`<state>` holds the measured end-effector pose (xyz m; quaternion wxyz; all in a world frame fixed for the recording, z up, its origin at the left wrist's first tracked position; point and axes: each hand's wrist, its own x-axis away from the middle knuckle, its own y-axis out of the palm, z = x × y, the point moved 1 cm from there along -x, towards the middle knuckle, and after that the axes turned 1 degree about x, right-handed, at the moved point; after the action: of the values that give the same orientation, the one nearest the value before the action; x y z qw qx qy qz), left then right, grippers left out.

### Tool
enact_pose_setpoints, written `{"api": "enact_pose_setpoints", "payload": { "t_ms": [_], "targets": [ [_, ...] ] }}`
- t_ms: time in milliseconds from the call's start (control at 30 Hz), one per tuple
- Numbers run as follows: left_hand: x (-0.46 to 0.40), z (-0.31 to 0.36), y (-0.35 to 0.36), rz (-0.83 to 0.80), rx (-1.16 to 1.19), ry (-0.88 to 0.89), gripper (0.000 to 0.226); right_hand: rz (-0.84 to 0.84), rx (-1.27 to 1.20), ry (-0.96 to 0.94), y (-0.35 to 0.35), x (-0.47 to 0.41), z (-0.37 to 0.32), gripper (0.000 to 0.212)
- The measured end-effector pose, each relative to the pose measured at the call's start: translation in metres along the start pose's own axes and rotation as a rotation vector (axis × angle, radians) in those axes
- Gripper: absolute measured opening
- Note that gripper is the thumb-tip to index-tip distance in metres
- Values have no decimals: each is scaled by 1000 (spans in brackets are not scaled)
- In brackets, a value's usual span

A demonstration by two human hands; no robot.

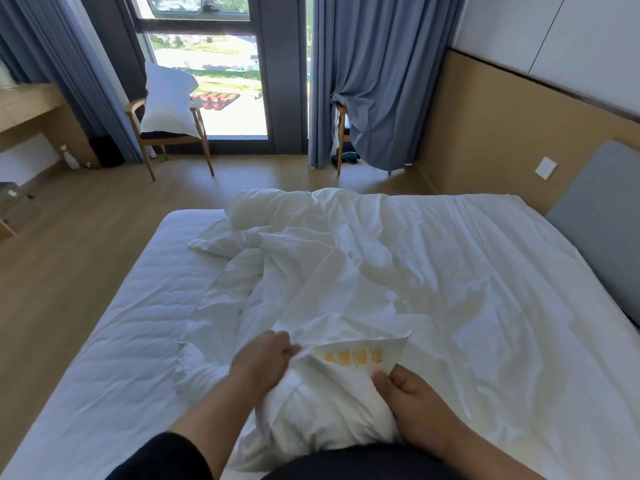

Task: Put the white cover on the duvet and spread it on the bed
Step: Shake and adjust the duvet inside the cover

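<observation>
Both hands [332,379] on cover corner [360,358]

A: Where does the single head view look from?
B: Above the bed's [104,358] near edge, facing forward and down (wide-angle), close over both hands, toward the window [207,81].
</observation>
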<state>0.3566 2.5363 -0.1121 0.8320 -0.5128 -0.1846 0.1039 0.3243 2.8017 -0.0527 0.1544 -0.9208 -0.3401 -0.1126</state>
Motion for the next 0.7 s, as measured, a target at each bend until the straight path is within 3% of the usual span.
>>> {"api": "enact_pose_setpoints", "payload": {
  "t_ms": [67,133,167,233,300,367,433,500,700],
  "targets": [
    [18,13,7,125,28,48,11,53,-15,9,-1,0,-2,22],
    [36,21,-6,313,237,75,23,150,-59,32,-1,-2,-5,21],
    [45,24,-16,297,398,50,30,192,-89,46,0,-4,-5,22],
    [61,37,-35,3,649,31,31,243,-165,64,3,-8,-9,22],
    [77,55,-41,-276,615,129,41,222,-171,52,6,-13,-16,22],
    [86,66,-32,-240,666,178,52,129,-108,2,11,-18,-22,19],
    [93,74,-27,-128,841,121,36,23,-11,-45,14,-22,-25,16],
    [103,70,-26,-97,979,91,36,-37,77,-82,10,-26,-26,13],
    [133,43,-42,1,1205,66,55,157,330,-295,-30,-47,-59,35]
  ]
}}
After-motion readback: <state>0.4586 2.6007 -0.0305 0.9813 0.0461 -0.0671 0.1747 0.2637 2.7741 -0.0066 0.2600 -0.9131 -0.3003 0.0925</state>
